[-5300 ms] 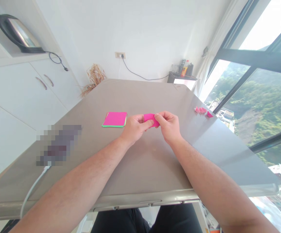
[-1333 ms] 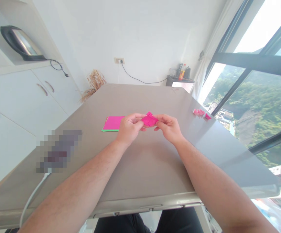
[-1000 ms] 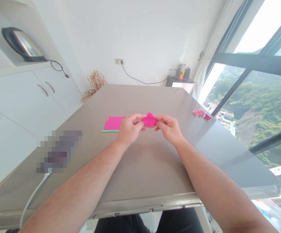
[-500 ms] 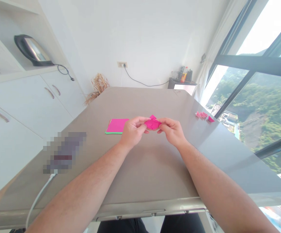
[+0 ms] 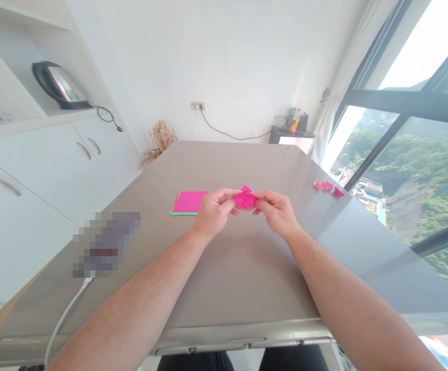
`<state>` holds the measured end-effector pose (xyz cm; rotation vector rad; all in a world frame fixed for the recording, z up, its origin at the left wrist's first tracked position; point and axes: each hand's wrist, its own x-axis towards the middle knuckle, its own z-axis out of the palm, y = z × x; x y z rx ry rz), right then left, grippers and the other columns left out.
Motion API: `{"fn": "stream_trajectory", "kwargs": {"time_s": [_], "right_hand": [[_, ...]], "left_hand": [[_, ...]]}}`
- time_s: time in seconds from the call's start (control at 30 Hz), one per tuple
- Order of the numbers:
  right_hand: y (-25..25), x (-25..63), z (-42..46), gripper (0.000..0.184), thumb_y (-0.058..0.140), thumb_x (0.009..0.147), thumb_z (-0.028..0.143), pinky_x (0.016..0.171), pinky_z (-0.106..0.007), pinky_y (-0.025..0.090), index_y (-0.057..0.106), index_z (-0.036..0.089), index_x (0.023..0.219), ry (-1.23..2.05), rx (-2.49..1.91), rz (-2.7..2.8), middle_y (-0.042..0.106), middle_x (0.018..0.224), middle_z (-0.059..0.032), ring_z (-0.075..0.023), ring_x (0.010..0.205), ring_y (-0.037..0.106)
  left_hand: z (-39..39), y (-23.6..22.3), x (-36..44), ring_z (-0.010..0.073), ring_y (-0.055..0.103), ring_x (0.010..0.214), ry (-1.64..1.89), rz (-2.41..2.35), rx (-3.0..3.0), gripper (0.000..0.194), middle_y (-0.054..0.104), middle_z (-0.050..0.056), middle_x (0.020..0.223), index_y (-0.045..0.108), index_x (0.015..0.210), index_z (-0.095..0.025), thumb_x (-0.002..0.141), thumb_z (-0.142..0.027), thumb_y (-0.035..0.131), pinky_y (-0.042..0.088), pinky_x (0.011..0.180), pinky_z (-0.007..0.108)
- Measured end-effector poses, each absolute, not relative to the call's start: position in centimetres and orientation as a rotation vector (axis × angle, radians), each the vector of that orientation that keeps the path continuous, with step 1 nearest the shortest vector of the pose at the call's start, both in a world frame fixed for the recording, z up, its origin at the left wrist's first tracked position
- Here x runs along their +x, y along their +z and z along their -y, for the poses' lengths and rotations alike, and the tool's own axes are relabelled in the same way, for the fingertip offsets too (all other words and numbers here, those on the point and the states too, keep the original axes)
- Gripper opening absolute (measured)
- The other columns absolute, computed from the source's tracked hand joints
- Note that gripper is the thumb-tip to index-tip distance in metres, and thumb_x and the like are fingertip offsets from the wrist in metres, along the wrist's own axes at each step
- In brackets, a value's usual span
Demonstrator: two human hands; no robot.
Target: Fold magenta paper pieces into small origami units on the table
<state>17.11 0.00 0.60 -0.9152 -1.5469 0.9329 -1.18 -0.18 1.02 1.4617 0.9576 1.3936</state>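
Observation:
A small folded piece of bright pink origami paper (image 5: 245,199) is held above the middle of the table, with a pointed flap sticking up at its far side. My left hand (image 5: 216,208) pinches its left end between thumb and fingers. At the right end, my right hand (image 5: 276,208) grips it the same way. The fingertips underneath are partly hidden by the paper. Just left of my left hand lies a stack of square coloured paper (image 5: 188,202), pink on top with a green edge showing below.
Several small folded pink paper pieces (image 5: 327,186) sit near the table's right edge, by the window. A blurred-out dark device (image 5: 110,242) with a white cable (image 5: 66,314) lies at the left. The grey table (image 5: 243,278) extends toward the wall.
My view has shifted slightly, so the whole scene sits a little lower and further right. Both hands keep their hold on the folded paper, with barely any change in its shape.

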Motion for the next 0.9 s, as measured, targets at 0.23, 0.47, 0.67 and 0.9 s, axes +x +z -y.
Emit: {"fn": "stream_trajectory", "kwargs": {"time_s": [0.23,0.47,0.67,0.9], "right_hand": [[0.8,16.7,0.2,0.033,0.054,0.076,0.019,0.068,-0.031,0.059,0.080,0.026,0.096,0.913,-0.937,1.519,0.076,0.087,-0.0011,-0.0155,0.071,0.068],[1.1,16.3,0.6,0.025,0.058,0.075,0.019,0.068,-0.033,0.058,0.080,0.025,0.083,0.986,-0.870,1.400,0.075,0.077,-0.0013,-0.0156,0.067,0.068],[1.3,16.1,0.8,0.015,0.062,0.072,0.021,0.069,-0.035,0.058,0.077,0.022,0.073,0.992,-0.878,1.383,0.075,0.075,-0.0018,-0.0159,0.065,0.068],[1.0,16.5,0.6,0.015,0.060,0.074,0.021,0.068,-0.034,0.057,0.075,0.022,0.071,0.912,-0.907,1.467,0.074,0.073,-0.0009,-0.0157,0.064,0.067]], "left_hand": [[0.4,1.0,-0.7,0.0209,0.074,0.076,1.443,-0.997,1.367,0.020,0.076,0.003,0.079,0.077,0.089,-0.022,0.074,-0.021,0.063,0.057,0.060,0.029],[0.7,1.3,-0.1,0.0209,0.074,0.070,1.483,-0.998,1.188,0.014,0.074,0.002,0.073,0.072,0.079,-0.019,0.069,-0.019,0.063,0.053,0.054,0.026],[0.8,1.7,0.0,0.0187,0.071,0.064,1.475,-1.004,1.079,0.009,0.072,0.002,0.067,0.069,0.073,-0.017,0.065,-0.018,0.064,0.055,0.057,0.028],[0.6,1.4,-0.4,0.0181,0.070,0.066,1.407,-0.954,1.114,0.011,0.072,0.003,0.069,0.067,0.076,-0.017,0.070,-0.026,0.071,0.057,0.063,0.031]]}}
